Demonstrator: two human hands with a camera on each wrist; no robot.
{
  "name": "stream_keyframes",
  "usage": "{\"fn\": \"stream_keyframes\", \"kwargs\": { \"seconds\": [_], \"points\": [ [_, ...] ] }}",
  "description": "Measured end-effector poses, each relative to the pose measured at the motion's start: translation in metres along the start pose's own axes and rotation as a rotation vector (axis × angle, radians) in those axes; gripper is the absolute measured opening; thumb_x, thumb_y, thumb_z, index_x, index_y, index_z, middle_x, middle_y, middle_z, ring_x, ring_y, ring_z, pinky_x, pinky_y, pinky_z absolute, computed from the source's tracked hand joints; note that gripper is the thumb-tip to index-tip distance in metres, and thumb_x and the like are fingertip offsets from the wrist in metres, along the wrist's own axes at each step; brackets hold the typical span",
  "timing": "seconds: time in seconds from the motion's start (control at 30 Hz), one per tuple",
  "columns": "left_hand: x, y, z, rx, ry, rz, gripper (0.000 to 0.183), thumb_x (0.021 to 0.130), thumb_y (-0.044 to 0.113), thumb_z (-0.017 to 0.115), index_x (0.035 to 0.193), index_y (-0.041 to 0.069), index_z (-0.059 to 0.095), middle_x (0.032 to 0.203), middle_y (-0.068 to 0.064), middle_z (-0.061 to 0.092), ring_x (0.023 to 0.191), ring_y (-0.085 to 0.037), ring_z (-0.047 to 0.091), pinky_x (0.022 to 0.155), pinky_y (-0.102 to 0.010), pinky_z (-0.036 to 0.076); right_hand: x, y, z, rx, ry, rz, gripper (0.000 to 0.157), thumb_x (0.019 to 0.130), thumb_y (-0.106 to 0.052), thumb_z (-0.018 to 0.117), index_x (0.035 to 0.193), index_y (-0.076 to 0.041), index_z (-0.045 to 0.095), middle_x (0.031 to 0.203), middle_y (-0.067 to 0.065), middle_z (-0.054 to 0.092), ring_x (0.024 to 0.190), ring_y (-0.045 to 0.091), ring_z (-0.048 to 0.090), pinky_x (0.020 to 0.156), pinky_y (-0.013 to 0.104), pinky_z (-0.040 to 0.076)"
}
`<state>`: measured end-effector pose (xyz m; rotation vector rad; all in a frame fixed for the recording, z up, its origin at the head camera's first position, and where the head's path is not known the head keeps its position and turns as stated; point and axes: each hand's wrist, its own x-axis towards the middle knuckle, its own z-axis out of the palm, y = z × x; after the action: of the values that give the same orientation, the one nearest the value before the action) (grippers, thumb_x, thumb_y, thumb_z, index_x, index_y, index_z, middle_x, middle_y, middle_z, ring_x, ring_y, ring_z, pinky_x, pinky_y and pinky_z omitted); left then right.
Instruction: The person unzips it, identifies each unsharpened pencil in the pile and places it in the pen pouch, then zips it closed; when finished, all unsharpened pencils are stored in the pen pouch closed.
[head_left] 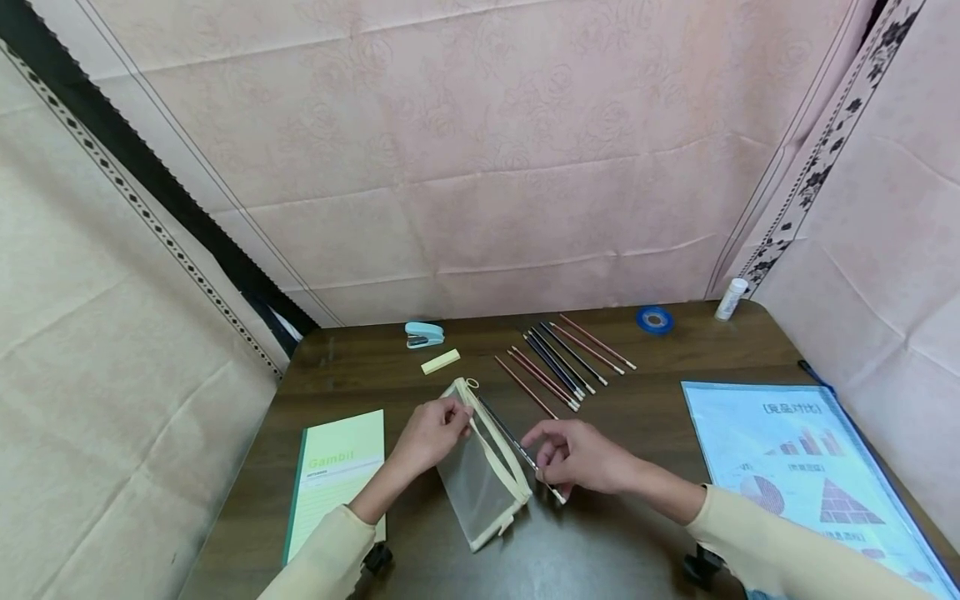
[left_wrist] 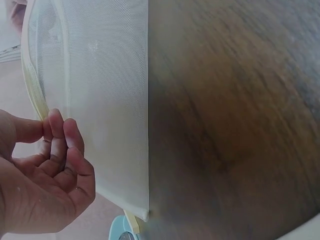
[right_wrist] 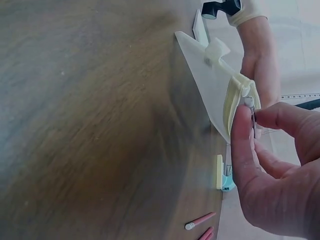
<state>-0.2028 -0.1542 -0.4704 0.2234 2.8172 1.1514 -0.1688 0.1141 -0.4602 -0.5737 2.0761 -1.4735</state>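
My left hand (head_left: 433, 432) pinches the zippered rim of a cream mesh pencil pouch (head_left: 474, 487), which is tilted up from the table with its mouth parted. In the left wrist view, the thumb and fingertips meet on the yellowish zipper edge. A dark pencil (head_left: 506, 430) with a white eraser end is held between the thumb and fingers of my right hand (head_left: 581, 457). It lies along the pouch's opening; whether its far end is inside cannot be told. The right wrist view shows the eraser end (right_wrist: 249, 101) close to the pouch's corner.
Several red and dark pencils (head_left: 557, 367) lie in a row beyond the hands. Behind the pouch are a cream eraser (head_left: 440, 362) and a blue stapler (head_left: 424, 334). Blue tape (head_left: 655, 320) and a glue stick (head_left: 731, 300) stand farther right. A notebook (head_left: 341, 467) and blue folder (head_left: 795, 467) flank the hands.
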Motion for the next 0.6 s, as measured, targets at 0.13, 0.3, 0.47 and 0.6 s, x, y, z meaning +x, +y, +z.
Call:
{"fn": "stream_keyframes", "kwargs": {
  "seconds": [0.13,0.3,0.47,0.6],
  "points": [
    [0.0,0.001,0.0,0.003,0.003,0.001,0.029,0.097,0.038,0.054,0.073,0.023,0.062,0.065,0.002,0.06,0.053,-0.015,0.047,0.047,-0.028,0.037,0.005,0.0,0.001,-0.012,0.001,0.0,0.038,0.084,-0.004,0.068,0.121,-0.009,0.059,0.088,0.014,0.066,0.067,0.022,0.063,0.055,0.04,0.056],
    [-0.001,0.004,0.001,0.009,-0.009,0.004,0.03,0.097,0.04,0.053,0.074,0.023,0.062,0.066,0.003,0.06,0.053,-0.014,0.047,0.046,-0.027,0.036,0.012,-0.001,0.004,-0.022,-0.003,-0.01,0.039,0.083,-0.001,0.067,0.12,-0.008,0.058,0.087,0.012,0.066,0.063,0.02,0.062,0.055,0.041,0.056],
    [-0.004,0.007,0.002,0.015,-0.006,0.017,0.029,0.097,0.037,0.055,0.073,0.023,0.062,0.067,0.003,0.061,0.053,-0.013,0.048,0.047,-0.027,0.037,0.018,-0.003,0.009,-0.047,-0.001,-0.023,0.037,0.082,0.001,0.065,0.118,-0.007,0.059,0.085,0.013,0.067,0.059,0.022,0.063,0.055,0.044,0.056],
    [-0.005,0.01,0.004,0.024,-0.017,0.035,0.027,0.097,0.035,0.055,0.073,0.023,0.062,0.068,0.005,0.064,0.054,-0.012,0.049,0.047,-0.027,0.037,0.023,-0.005,0.011,-0.065,0.03,-0.03,0.035,0.081,0.001,0.065,0.115,-0.005,0.06,0.083,0.014,0.068,0.058,0.023,0.063,0.054,0.046,0.056]
  ]
}}
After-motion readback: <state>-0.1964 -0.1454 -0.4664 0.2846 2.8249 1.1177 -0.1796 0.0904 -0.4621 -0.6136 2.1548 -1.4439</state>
